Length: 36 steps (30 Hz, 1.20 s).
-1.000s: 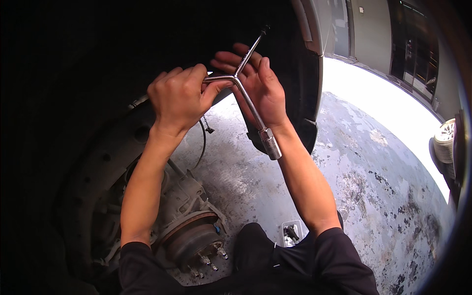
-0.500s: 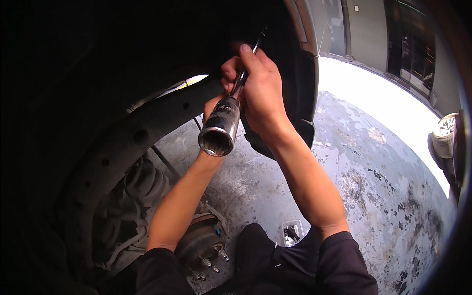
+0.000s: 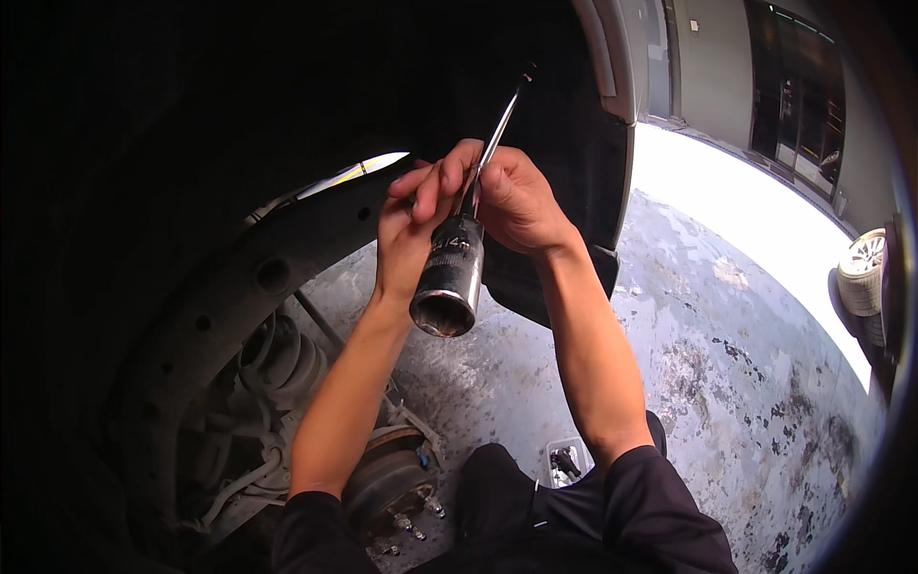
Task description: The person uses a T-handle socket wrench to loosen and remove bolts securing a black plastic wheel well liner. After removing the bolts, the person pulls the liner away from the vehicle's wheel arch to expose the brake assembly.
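Hands: left hand [image 3: 406, 225] and right hand [image 3: 512, 201], frame centre, both closed around wrench [image 3: 457, 263]; socket end juts below them. Wheel arch [image 3: 287, 239] close left; bare floor [image 3: 727, 383] open right; brake hub [image 3: 387, 478] below.

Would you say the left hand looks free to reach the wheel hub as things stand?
Probably not right away: the left hand is up on the wrench with the right hand. The path down to the hub looks open.

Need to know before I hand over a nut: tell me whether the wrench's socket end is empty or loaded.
Empty, as far as shows: the socket opens toward the camera with a dark hollow mouth, nothing in it. Both the left hand and right hand grip the wrench.
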Available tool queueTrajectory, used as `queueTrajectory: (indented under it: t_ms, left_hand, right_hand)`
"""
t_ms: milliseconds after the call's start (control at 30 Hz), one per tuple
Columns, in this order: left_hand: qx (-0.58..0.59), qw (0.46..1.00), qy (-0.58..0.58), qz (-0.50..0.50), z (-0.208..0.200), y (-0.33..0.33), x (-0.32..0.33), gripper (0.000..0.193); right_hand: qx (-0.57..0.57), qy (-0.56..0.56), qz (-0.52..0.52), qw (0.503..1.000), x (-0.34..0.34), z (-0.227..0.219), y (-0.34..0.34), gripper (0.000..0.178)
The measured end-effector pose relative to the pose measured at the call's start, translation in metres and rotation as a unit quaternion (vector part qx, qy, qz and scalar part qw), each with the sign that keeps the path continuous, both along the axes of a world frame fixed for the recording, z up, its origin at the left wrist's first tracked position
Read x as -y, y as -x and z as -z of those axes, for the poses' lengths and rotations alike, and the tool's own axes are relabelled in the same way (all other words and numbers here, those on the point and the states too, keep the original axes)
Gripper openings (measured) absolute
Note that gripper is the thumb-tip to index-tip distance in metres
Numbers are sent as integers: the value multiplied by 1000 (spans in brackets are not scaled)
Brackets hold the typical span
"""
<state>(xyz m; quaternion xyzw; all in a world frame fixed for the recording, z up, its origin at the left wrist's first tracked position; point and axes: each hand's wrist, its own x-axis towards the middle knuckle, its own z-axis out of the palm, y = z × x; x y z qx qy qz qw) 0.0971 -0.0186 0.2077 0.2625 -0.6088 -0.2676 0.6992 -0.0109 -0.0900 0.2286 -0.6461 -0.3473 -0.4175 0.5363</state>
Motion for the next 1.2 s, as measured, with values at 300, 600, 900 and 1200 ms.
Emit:
queueTrajectory:
  t_ms: [300, 600, 900, 1200]
  left_hand:
    - [287, 718, 509, -377, -59, -1, -103, 38]
    - [508, 374, 336, -700, -113, 7, -90, 30]
    - [309, 664, 102, -673, -88, -36, -49, 51]
    - [303, 682, 38, -665, -90, -30, -40, 48]
  right_hand:
    - [6, -134, 72, 988, -28, -5, -6, 34]
    - [-148, -152, 370, 904, -64, -31, 17, 44]
    - [-181, -83, 313, 929, -55, -23, 25, 42]
    - [189, -241, -182, 934, -34, -15, -40, 31]
